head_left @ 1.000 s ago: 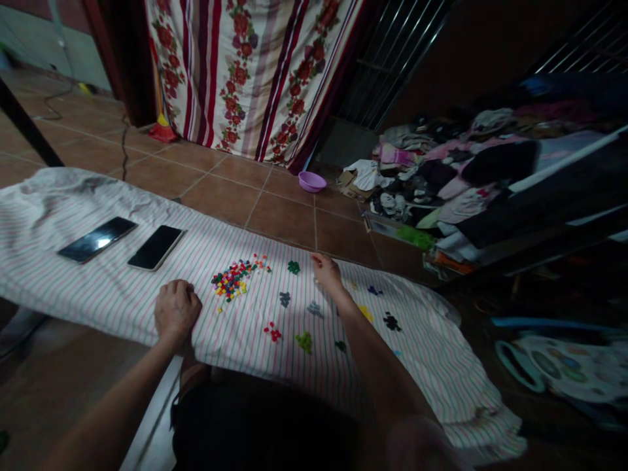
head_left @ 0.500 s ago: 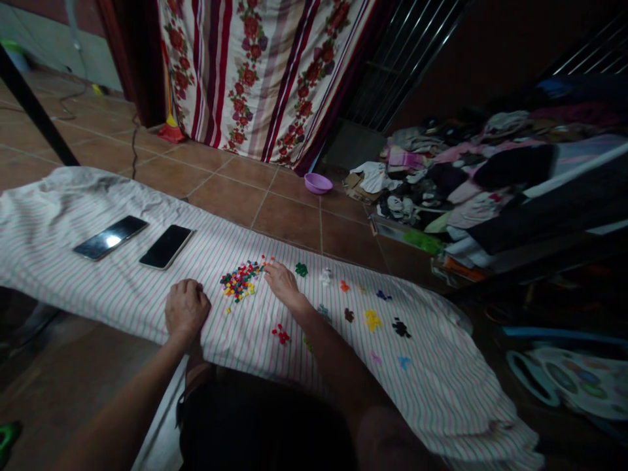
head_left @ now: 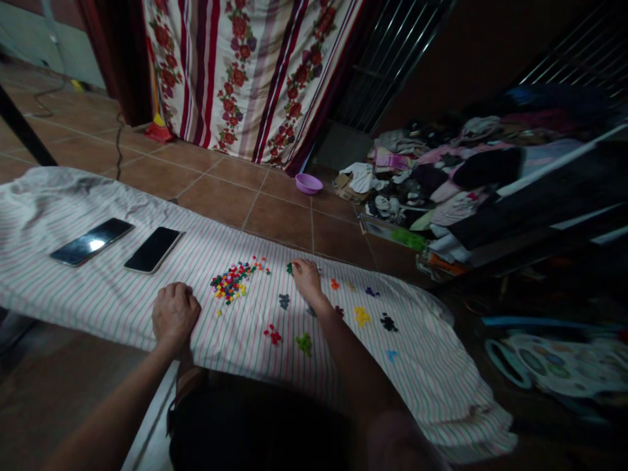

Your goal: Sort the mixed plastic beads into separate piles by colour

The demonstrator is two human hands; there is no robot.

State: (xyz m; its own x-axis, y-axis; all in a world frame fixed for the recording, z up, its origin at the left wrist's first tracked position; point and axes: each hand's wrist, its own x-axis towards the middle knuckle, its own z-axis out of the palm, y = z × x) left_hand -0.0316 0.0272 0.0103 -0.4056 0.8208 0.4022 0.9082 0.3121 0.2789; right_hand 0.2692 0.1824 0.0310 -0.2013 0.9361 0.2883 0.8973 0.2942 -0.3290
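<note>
My right hand (head_left: 307, 278) is over the striped cloth, its fingertips pinched together beside a small dark green pile (head_left: 289, 269). Whatever is between those fingertips is too small to make out. To its left lies a mixed heap of tiny coloured pieces (head_left: 229, 284). Single-colour piles lie around my right forearm: grey (head_left: 284, 301), red (head_left: 273, 334), lime green (head_left: 303, 343), orange (head_left: 335, 284), yellow (head_left: 362, 317), black (head_left: 388, 322), purple (head_left: 372, 292) and blue (head_left: 391, 355). The forearm partly covers others. My left hand (head_left: 175, 313) rests curled on the cloth, left of the heap.
Two phones (head_left: 92, 242) (head_left: 154, 250) lie on the striped cloth (head_left: 98, 294) at the left. Beyond it, a purple basin (head_left: 309, 184) stands on the tiled floor before a floral curtain (head_left: 240, 78). Clothes (head_left: 441, 170) are heaped at the right.
My right hand has moved right, from the edge of the mixed heap to the dark green pile. My left hand stays resting on the cloth. The view has shifted slightly.
</note>
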